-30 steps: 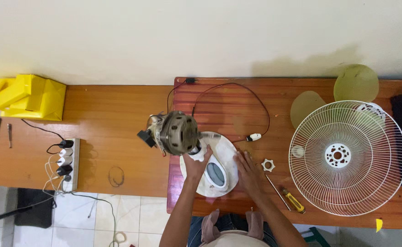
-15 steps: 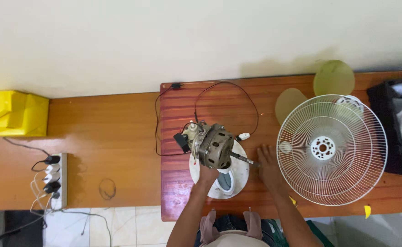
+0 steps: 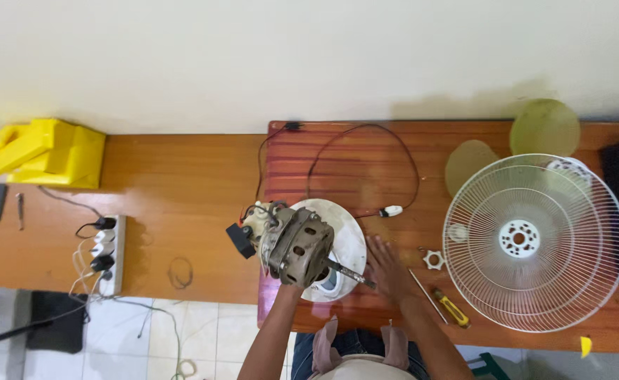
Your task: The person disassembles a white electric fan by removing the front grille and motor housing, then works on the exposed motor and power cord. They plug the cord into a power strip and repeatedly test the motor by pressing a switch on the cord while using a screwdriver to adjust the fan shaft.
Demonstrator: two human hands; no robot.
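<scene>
A bare fan motor [image 3: 297,244] with its metal shaft pointing right stands over a round white fan base [image 3: 343,239]. My left hand [image 3: 289,284] reaches up under the motor and grips it from below; most of the hand is hidden behind it. My right hand [image 3: 387,271] lies flat and open on the red-brown table, just right of the base and beside the shaft tip. A black cord [image 3: 365,151] loops from the motor across the table to a small white plug piece [image 3: 391,210].
A white wire fan guard [image 3: 534,243] lies at the right, with green fan blades [image 3: 545,127] behind it. A white plastic nut [image 3: 433,259] and a yellow-handled screwdriver [image 3: 450,307] lie near my right hand. On the left bench sit a yellow box [image 3: 45,151] and a power strip [image 3: 110,250].
The motor has tipped from the base's left side over onto the base, shaft now pointing right. My right hand left the base and rests flat on the table. The view shifted.
</scene>
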